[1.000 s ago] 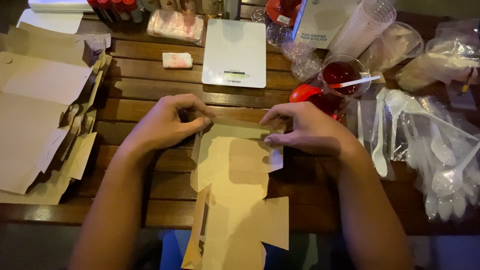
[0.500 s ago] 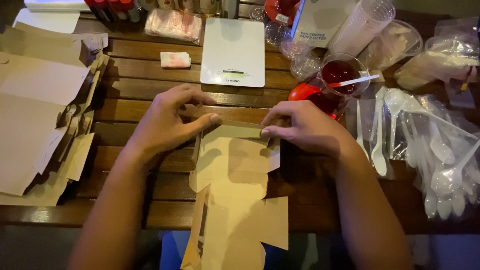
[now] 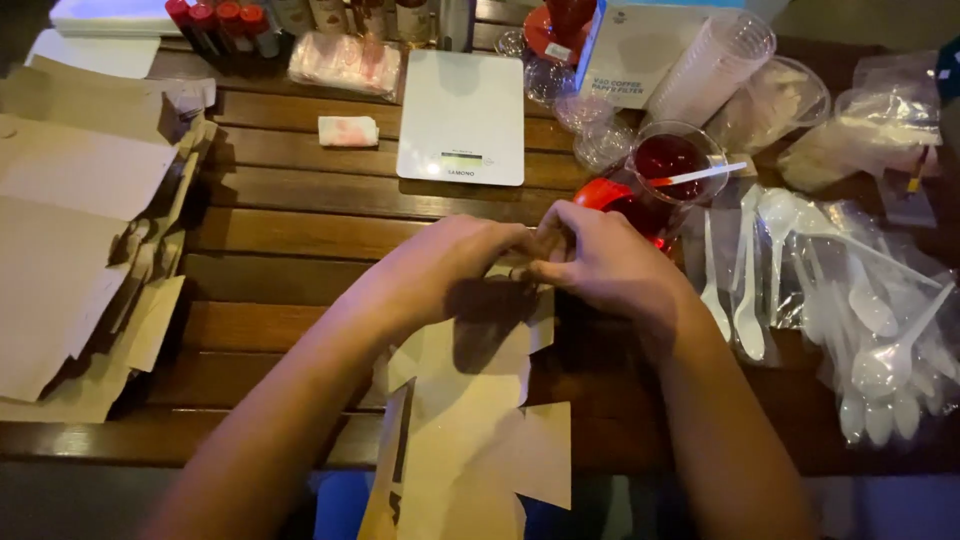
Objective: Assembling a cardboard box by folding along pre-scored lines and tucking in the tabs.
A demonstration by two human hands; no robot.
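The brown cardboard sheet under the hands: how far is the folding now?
Done: little, since most of the brown cardboard sheet lies flat, side flaps spread. In hand: the left hand and right hand meet at its far edge, pressing a flap there. Left: the flat flaps, and the stack of flat sheets at the left.

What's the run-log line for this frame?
left hand: gripping top edge of flat brown cardboard box blank | right hand: same edge, fingertips meeting | blank: overhanging wooden table | nearby: white kitchen scale

white scale (image 3: 460, 115) | plastic spoons (image 3: 850, 300) | red drink cup (image 3: 668, 158) | flat cardboard stack (image 3: 70, 230)
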